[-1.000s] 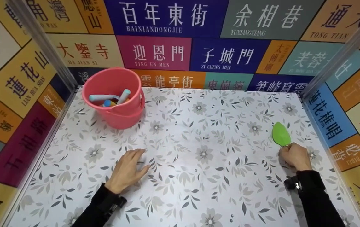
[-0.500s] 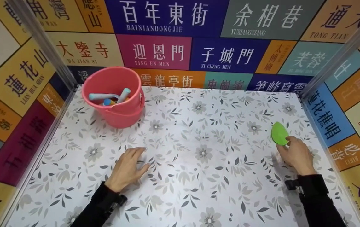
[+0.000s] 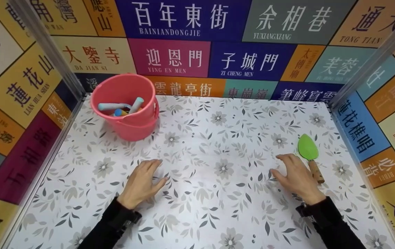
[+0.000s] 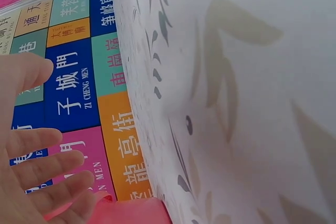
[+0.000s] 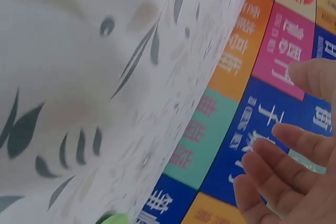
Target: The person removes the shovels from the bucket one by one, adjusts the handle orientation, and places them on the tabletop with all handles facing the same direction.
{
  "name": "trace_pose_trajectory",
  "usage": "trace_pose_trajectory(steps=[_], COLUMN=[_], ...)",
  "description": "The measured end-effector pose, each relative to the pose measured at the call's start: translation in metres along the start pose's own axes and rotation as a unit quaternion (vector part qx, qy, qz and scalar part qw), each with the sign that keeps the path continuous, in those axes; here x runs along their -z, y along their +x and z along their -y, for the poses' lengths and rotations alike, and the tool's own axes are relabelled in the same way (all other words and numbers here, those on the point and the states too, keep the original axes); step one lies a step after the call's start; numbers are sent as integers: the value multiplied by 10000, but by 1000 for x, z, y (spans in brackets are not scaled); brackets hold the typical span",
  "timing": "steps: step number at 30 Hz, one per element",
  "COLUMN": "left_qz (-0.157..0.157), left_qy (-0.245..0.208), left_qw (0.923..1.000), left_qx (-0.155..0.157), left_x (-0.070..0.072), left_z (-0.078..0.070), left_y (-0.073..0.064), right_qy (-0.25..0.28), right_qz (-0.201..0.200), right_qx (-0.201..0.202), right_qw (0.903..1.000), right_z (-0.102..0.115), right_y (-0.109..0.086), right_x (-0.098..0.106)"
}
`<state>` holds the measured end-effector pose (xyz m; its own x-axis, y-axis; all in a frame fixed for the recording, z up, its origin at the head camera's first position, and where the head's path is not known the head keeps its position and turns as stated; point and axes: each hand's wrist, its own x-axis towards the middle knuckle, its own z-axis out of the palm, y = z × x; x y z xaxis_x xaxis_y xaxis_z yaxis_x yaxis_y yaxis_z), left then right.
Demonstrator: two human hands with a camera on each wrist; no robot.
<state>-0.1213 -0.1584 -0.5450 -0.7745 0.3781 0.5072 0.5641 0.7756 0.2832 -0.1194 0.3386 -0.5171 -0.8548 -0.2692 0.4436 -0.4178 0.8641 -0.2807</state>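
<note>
A small trowel with a green blade (image 3: 308,146) and a brown wooden handle (image 3: 316,172) lies on the right part of the table. Just left of its handle is my right hand (image 3: 296,178), fingers loosely bent and holding nothing. Only a bit of the green blade (image 5: 116,219) shows at the bottom of the right wrist view. My left hand (image 3: 142,183) rests over the left half of the table with relaxed, spread fingers and nothing in it. Beyond it, at the back left, stands a pink bucket (image 3: 138,128) containing several light-blue, blue and yellow pieces.
The table (image 3: 197,207) has a white cover with grey leaves and flowers. Panels with coloured street-name signs (image 3: 170,57) enclose it at the back, left and right. Clear corner strips (image 3: 54,52) join the panels.
My right hand has let go of the trowel and moved left off its handle. The trowel now lies on the table. The left hand has barely moved.
</note>
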Motion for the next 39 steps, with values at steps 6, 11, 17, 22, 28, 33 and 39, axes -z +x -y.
trace_pose_trajectory(steps=[6,11,17,22,28,33,39], left_qz=[-32,-85,-1,86,2,-157,140], left_qy=[77,153,204,251,256,290,396], left_qw=[10000,9997,9997,9995,9997,9994,9957], left_qx=[-52,-140,-140,-146,-61,143,827], left_x=[0,1,10,23,54,85,118], left_z=[-1,-2,-4,-3,12,31,57], left_y=[4,11,24,38,70,104,141], right_qy=[-277,-467,-442,-434,-500,-533,-477], right_qz=[-94,-110,-52,-2,9,25,5], right_qx=[956,1377,1409,1416,1383,1279,1305], right_qw=[9950,9893,9890,9890,9891,9903,9903], right_z=[15,22,27,28,28,28,28], right_y=[-1,-2,-3,-4,-4,-4,-5], right_x=[-12,-20,-23,-23,-21,-18,-18])
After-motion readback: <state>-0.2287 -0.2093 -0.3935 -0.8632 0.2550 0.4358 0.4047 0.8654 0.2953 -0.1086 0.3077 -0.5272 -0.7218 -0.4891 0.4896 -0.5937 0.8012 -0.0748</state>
